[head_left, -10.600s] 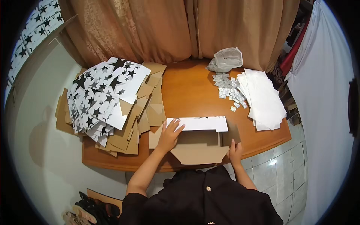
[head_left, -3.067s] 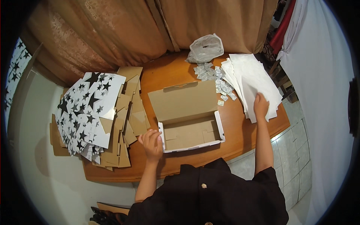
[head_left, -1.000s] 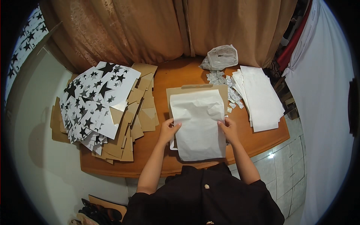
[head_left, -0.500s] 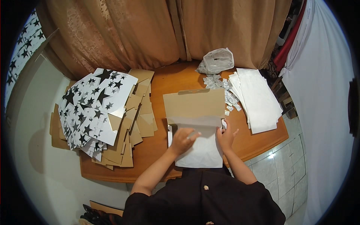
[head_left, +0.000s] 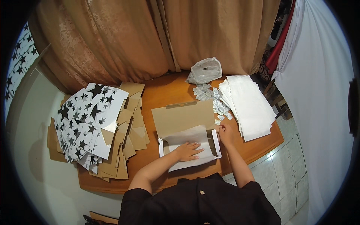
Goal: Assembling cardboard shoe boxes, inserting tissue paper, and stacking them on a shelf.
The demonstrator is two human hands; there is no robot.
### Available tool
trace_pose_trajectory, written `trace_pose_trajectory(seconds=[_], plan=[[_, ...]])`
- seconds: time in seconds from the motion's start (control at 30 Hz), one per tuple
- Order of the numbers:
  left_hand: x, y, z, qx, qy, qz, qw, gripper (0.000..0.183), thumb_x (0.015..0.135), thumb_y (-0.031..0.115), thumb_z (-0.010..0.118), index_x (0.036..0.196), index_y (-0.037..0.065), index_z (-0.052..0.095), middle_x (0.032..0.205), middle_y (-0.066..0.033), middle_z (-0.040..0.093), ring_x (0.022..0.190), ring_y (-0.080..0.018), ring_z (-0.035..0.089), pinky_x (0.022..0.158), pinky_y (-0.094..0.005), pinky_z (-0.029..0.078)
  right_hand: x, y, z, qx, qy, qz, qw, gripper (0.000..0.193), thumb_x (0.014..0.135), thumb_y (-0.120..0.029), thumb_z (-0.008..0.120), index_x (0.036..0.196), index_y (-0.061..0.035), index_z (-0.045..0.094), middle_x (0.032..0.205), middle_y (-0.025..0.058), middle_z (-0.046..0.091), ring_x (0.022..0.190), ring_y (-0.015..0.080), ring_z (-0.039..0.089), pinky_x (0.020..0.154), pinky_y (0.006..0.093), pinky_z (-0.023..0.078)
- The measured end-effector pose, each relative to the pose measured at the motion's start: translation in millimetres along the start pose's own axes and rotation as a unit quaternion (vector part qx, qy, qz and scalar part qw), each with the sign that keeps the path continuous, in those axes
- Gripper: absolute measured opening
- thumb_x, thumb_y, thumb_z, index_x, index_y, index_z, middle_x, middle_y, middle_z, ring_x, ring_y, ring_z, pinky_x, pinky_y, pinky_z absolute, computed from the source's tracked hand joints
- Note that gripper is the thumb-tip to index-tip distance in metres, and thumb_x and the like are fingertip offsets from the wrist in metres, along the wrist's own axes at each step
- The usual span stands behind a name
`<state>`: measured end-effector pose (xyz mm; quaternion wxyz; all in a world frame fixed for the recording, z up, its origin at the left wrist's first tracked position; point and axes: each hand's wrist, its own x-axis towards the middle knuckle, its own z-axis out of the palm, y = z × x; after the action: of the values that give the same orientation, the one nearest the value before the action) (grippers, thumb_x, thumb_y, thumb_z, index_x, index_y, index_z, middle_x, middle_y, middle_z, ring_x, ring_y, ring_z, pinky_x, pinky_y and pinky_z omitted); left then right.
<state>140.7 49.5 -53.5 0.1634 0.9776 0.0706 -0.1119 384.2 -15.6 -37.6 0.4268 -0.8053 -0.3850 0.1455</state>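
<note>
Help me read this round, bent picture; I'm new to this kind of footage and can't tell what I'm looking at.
It comes from a wide fisheye camera worn on a person's head, looking down, so straight edges curve near the rim. There is no machine: the two bare arms rising from the bottom are the wearer's own. The left hand lies flat on a white paper sheet inside an open cardboard box on a wooden table. The right hand touches the box's right wall, near small packets; neither hand holds anything in a closed grip. Left lies a pile of star-printed flat boxes, right a stack of white sheets, behind a plastic bag.
</note>
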Motion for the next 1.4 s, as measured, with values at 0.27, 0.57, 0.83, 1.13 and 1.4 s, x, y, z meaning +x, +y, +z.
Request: trace_pose_trajectory(seconds=[0.27, 0.57, 0.83, 1.13, 1.4], plan=[[4, -20, 19, 0.038, 0.001, 0.024, 0.999, 0.060, 0.088, 0.049, 0.046, 0.141, 0.025, 0.031, 0.147, -0.0134, 0.025, 0.135, -0.0315, 0.026, 0.105, -0.0471, 0.029, 31, 33, 37, -0.245, -0.037, -0.128, 0.960, 0.032, 0.078, -0.020, 0.061, 0.109, -0.0150, 0.061, 0.110, 0.0044, 0.060, 0.101, 0.0266, 0.055, 0.089, 0.0485, 0.040], [-79, 23, -59, -0.261, -0.062, -0.123, 0.955, 0.062, 0.076, 0.054, 0.063, 0.117, 0.008, 0.060, 0.110, -0.0162, 0.062, 0.102, -0.0317, 0.058, 0.086, -0.0400, 0.046, 23, 23, 13, -0.312, -0.008, -0.203, 0.928, 0.013, 0.084, -0.016, 0.054, 0.086, -0.0101, 0.066, 0.085, 0.0104, 0.064, 0.084, 0.0263, 0.058, 0.093, 0.0513, 0.035], [-86, 1, -48, -0.324, 0.070, -0.156, 0.930, 0.019, 0.083, 0.019, 0.062, 0.096, 0.005, 0.068, 0.089, -0.0158, 0.067, 0.084, -0.0276, 0.064, 0.075, -0.0361, 0.050, 15, -16, -13, -0.066, 0.079, -0.123, 0.987, 0.035, 0.088, -0.005, 0.044, 0.121, -0.0044, 0.053, 0.085, 0.0167, 0.062, 0.078, 0.0329, 0.058, 0.070, 0.0393, 0.045], [-37, -21, 4, 0.044, 0.139, -0.268, 0.952, 0.012, 0.075, 0.014, 0.057, 0.070, 0.006, 0.065, 0.074, -0.0115, 0.064, 0.073, -0.0275, 0.064, 0.064, -0.0412, 0.050, -15, -83, 3, 0.049, -0.014, -0.255, 0.966, 0.033, 0.082, -0.005, 0.055, 0.115, -0.0100, 0.058, 0.078, 0.0099, 0.060, 0.070, 0.0256, 0.054, 0.074, 0.0382, 0.039], [-47, -6, -6, 0.103, 0.193, -0.280, 0.935, 0.008, 0.073, 0.013, 0.060, 0.079, 0.010, 0.064, 0.080, -0.0083, 0.063, 0.076, -0.0250, 0.062, 0.063, -0.0373, 0.047, -63, -80, 25, -0.103, -0.288, -0.346, 0.887, 0.020, 0.076, -0.007, 0.059, 0.094, -0.0125, 0.067, 0.082, 0.0046, 0.066, 0.083, 0.0218, 0.059, 0.083, 0.0416, 0.039]])
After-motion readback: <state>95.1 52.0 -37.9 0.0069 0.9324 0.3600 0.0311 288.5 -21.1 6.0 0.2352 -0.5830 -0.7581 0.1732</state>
